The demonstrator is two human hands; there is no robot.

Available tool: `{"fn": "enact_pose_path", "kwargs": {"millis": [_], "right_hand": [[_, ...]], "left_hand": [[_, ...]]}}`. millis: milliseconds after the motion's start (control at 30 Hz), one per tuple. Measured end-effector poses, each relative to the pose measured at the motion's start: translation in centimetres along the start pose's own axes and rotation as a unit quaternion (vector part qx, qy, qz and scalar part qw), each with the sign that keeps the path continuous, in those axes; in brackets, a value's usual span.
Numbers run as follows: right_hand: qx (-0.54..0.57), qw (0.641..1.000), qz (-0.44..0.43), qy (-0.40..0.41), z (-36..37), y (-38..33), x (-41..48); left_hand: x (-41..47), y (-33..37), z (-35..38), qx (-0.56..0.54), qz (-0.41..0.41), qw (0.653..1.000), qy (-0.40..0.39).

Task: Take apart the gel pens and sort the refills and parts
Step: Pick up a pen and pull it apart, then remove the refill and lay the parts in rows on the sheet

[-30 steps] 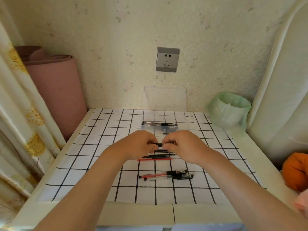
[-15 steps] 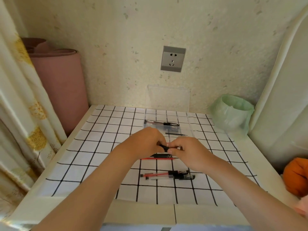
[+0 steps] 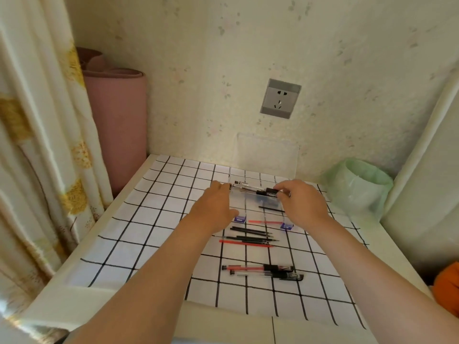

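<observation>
**Head view.** Both hands work at the clear box (image 3: 258, 201) on the far part of the checked cloth (image 3: 159, 219). The right hand (image 3: 304, 202) has its fingers curled round the capped end of a pen barrel (image 3: 249, 189), which is held just over the box. The left hand (image 3: 213, 207) meets the tip end of the same barrel. Whether it pinches or merely touches cannot be told.

**Handling.** The barrel is judged to be light, stiff, smooth plastic. Take hold at the cap or the grip section, because the round wall may roll between the fingers. A refill is thin and likely to flex, so pinch it mid-length and keep off the tip.

**Count.**
- Two barrels appear at the box, one partly hidden.
- Nearer the person lie the loose refills (image 3: 250, 235), which look like three black and one red.
- One further black refill (image 3: 270, 208) lies in the box.
- One further red refill (image 3: 264, 222) lies between the two blue latches (image 3: 239, 218).
- Nearest the person lie the whole pens (image 3: 260, 271), three of them, touching.
</observation>
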State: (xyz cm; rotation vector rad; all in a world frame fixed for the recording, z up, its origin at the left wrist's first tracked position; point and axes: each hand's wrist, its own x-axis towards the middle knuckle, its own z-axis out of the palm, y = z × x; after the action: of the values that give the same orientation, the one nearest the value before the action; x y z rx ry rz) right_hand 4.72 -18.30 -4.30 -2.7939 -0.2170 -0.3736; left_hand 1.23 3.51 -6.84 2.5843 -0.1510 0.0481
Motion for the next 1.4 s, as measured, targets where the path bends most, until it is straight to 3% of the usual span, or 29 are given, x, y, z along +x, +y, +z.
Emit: {"fn": "enact_pose_path", "kwargs": {"millis": [300,667,867,1000,1133,1267,1400], "right_hand": [[-0.054,0.992,-0.013,-0.112,3.0,1.0,3.7],[-0.063,0.984,-0.110,-0.125,3.1,0.8,1.9],[0.036,0.987,-0.149,-0.051,0.5,-0.4,-1.1],[0.096,0.969,-0.125,-0.189,-1.7,-1.4,-4.5],[0.047,0.941,-0.106,-0.317,-2.9,-1.0,-6.4],[0.029,0.927,-0.084,-0.365,-3.3,-0.2,-7.3],[0.025,0.921,-0.074,-0.382,-3.1,0.4,-7.7]], "left_hand": [[0.4,-0.8,0.5,0.018,-0.017,1.000,-0.017],[0.3,-0.4,0.6,0.059,-0.016,0.998,-0.007],[-0.7,0.8,-0.4,0.042,0.039,0.997,0.058],[-2.0,2.2,-1.1,-0.005,0.066,0.998,-0.023],[-3.6,3.5,-1.3,0.013,0.063,0.987,-0.150],[-4.8,4.6,-0.8,0.049,0.054,0.968,-0.239],[-5.2,5.2,-0.3,0.094,0.043,0.956,-0.275]]}}
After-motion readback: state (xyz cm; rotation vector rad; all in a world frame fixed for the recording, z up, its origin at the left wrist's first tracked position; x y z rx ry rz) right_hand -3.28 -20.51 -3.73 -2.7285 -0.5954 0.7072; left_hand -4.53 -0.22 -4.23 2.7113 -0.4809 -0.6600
